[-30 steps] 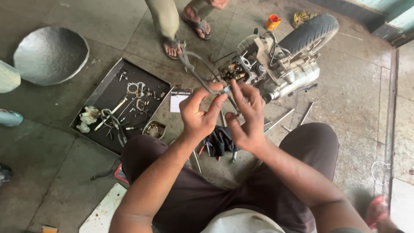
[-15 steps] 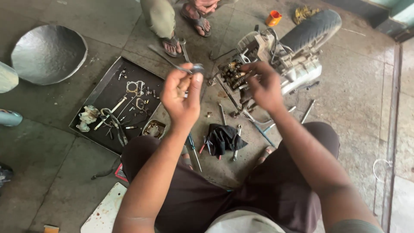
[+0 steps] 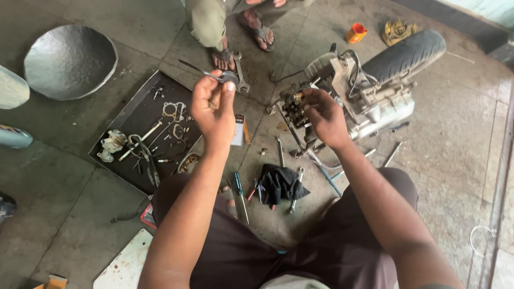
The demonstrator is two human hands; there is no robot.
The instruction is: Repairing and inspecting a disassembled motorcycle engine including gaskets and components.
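My left hand (image 3: 213, 109) is raised above the floor and pinches a thin metal tool with a small round grey end (image 3: 227, 78). My right hand (image 3: 321, 115) reaches to a small engine (image 3: 364, 96) with a black tyre (image 3: 404, 53) and touches its open metal part (image 3: 293, 107). Its fingers are bent; I cannot tell what they hold.
A black tray (image 3: 142, 115) of gaskets, bolts and small parts lies at left. A grey metal bowl (image 3: 69, 61) sits far left. Screwdrivers, a spanner (image 3: 240, 77) and a black rag (image 3: 281, 184) lie on the concrete. Another person's sandalled feet (image 3: 241, 37) stand at top. An orange can (image 3: 355, 33) stands behind.
My hands were together in front of me; they have parted. The left has lifted away with the tool, and the right has gone out to the engine.
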